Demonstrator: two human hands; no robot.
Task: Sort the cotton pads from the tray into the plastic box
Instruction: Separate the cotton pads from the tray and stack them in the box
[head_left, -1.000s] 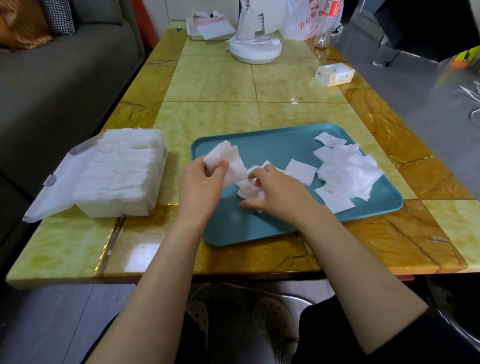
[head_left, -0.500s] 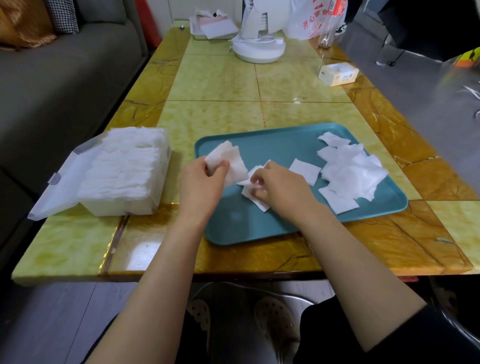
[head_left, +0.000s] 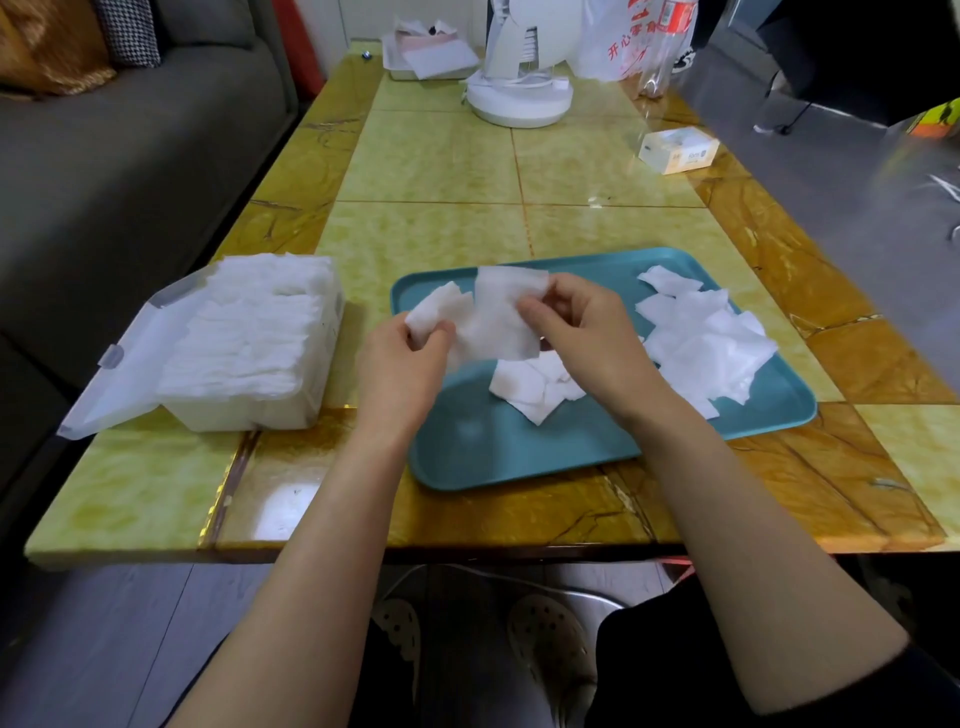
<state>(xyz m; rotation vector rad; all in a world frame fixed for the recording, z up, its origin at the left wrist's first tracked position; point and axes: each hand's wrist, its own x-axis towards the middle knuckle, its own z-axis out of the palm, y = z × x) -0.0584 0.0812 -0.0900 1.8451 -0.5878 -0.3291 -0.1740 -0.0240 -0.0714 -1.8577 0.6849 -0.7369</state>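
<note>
Above the teal tray (head_left: 493, 457), the right hand (head_left: 587, 338) has just lifted one cotton pad (head_left: 506, 322), pinching it beside the small bundle (head_left: 436, 309) pinched in the left hand (head_left: 400, 364); probably both go next into the plastic box (head_left: 249, 332) at left, while loose pads (head_left: 711, 343) remain at right

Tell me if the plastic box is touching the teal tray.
Apart. The head view shows a strip of bare yellow table between the right wall of the plastic box and the left rim of the tray.
</note>
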